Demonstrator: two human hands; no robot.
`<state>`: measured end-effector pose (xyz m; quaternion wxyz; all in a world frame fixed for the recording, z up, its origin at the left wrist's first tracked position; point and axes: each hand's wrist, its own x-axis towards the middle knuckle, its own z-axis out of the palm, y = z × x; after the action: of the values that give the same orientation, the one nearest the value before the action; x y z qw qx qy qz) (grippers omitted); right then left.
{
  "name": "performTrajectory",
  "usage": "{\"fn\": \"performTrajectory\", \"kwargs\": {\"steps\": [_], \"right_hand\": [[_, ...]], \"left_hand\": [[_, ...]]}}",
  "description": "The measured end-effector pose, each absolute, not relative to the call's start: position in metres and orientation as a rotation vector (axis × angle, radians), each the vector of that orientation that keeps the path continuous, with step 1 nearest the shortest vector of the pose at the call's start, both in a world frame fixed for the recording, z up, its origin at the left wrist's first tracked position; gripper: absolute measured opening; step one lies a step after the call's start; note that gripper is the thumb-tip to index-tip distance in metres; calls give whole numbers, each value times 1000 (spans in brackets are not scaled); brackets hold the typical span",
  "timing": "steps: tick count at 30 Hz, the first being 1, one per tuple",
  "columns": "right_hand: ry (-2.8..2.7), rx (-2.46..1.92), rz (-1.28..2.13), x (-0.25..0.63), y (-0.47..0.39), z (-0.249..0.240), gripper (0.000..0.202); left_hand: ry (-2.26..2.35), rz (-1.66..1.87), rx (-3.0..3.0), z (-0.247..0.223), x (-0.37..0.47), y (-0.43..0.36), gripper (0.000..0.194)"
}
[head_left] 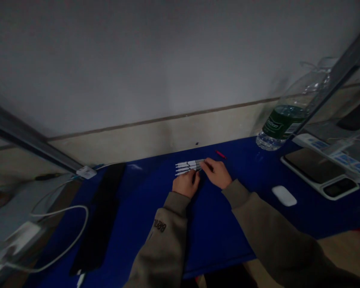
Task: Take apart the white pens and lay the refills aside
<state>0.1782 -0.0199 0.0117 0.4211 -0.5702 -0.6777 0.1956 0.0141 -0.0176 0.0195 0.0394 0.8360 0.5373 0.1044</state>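
Head view: my left hand point(185, 184) and right hand point(217, 173) touch side-by-side white pens point(184, 165); whether either grips, I cannot tell.

Head-worn view, forward and down.

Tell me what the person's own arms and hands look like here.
The left sleeve and right sleeve are long, loose and brownish-grey, with cuffs; the left one bears dark lettering near the wrist, the right shows none. The left hand and right hand wear no gloves.
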Motion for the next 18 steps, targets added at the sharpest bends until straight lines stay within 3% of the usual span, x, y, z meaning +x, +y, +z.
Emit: {"fn": "performTrajectory", "kwargs": {"steps": [10,15,18], "right_hand": [[-1791,-1361,835,175,-15,4,50],[-1729,-1314,986,176,-12,1,43],[-1654,-1307,1014,183,-9,-1,38]], "left_hand": [[1298,599,2592,14,13,-14,30],[1236,660,2614,15,12,-14,28],[1399,580,2627,16,11,-12,36]]}}
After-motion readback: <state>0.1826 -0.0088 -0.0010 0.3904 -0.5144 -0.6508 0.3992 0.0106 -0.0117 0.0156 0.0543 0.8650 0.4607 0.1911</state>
